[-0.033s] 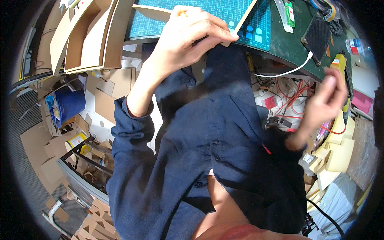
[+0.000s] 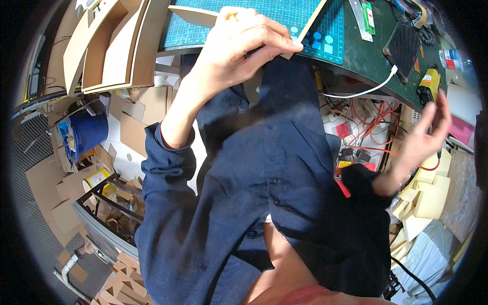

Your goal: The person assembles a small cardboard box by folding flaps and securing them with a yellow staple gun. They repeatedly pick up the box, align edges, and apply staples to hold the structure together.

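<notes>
**Tan strip (image 2: 311,21): L grip (image 2: 244,46) clamped, R grip (image 2: 428,129) spread**

Loc.: strip is at the near edge of the desk (image 2: 365,63), over the R side of the teal cutting mat (image 2: 333,28). Near end sits at the L fingertips; far end runs off the top of the view. Contact w/ mat: can't tell.

L grip: thumb & index pinched tog. on the near end. A tan panel (image 2: 193,16) shows on the other side of the same hand; whether panel & strip are 1 pc. is hidden by the hand.

R grip: thumb & fingers apart, well away from strip, at the yellow tool (image 2: 430,80) by the desk's R edge. Touching or not: can't tell.

Handling (est.): mat'l looks like cardboard or thin wood, so v. light, fairly stiff lengthwise, but liable to bend or crease across its thin section. Surface looks matte; slip risk prob. low. Narrow edges & corners would be the fragile pts.; avoid crushing.

Hold pts. (rec.): pinch near end flat betw. thumb & index pads, min. pressure. If the far end sags or twists, add a 2nd light hold approx. mid-length, on the faces, not on the corners.
</notes>
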`<state>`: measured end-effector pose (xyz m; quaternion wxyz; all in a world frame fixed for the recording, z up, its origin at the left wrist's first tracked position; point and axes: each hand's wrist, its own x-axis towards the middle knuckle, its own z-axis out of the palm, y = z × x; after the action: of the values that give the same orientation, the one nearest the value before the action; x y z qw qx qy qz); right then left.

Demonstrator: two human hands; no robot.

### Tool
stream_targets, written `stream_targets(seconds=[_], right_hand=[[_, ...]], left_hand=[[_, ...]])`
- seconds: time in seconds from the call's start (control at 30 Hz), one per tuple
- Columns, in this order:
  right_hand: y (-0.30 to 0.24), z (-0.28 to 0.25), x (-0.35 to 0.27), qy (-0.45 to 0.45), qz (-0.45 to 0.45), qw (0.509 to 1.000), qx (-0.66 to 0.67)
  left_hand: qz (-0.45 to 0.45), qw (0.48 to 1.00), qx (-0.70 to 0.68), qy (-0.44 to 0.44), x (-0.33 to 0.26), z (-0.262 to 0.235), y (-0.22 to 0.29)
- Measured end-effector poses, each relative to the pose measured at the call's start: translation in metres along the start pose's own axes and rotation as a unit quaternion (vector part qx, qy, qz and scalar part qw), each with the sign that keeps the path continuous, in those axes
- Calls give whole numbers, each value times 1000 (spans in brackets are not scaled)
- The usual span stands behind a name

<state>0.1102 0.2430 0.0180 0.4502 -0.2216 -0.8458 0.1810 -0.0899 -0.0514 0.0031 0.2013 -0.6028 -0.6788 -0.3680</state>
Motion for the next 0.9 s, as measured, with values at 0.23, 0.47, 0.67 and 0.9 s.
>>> stream_targets(seconds=[0.23, 0.47, 0.67, 0.9], right_hand=[[137, -43, 43, -266, -45, 938, -217], [136, -43, 54, -262, -60, 938, -219], [120, -122, 7, -230, 81, 954, 174], [48, -49, -65, -347, 133, 887, 273]], left_hand=[[0, 1000, 2, 15, -1, 3, 0], [-1, 1000, 10, 6, 2, 4, -1], [-22, 1000, -2, 7, -3, 3, 1], [-13, 1000, -18, 4, -1, 1, 4]])
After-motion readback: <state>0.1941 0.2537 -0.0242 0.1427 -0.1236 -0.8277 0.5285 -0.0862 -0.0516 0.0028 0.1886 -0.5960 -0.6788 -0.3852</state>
